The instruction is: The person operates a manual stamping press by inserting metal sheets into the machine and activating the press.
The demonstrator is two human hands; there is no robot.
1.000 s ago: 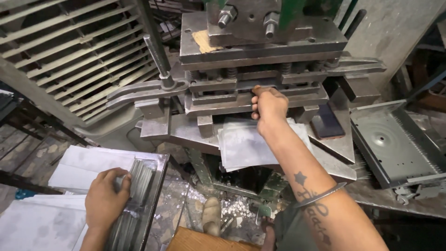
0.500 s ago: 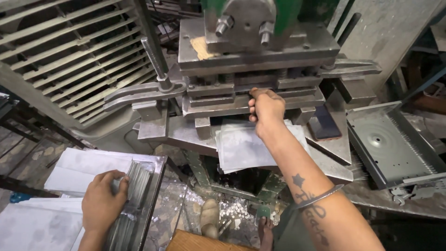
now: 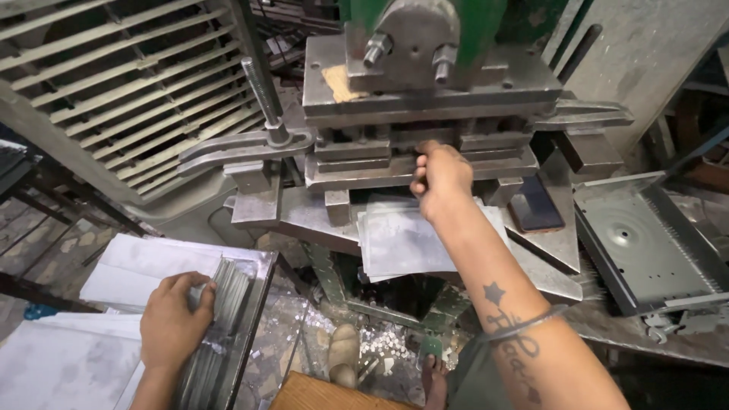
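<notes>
Compared with the frame half a second earlier, little change is noted: the right hand (image 3: 440,176) is still held at the mouth of the press (image 3: 425,114), fingers curled at the gap under the upper die block; whether the grip is closed on anything cannot be told. The flat grey metal sheet (image 3: 414,241) is still seen lying on the press bed just near of that hand, its near edge overhanging the bed. The left hand (image 3: 173,323) remains at near left, its grip closed around a stack of thin metal sheets (image 3: 228,292) stood on edge.

Containers: the stack is held inside an open metal tray (image 3: 262,281), near left, beside white sheets (image 3: 140,266) lying flat. At far right, a shallow grey metal tray with a perforated wall (image 3: 645,243) is observed; nothing loose is seen in it. Small metal punchings (image 3: 380,345) are scattered on the floor below the press.
</notes>
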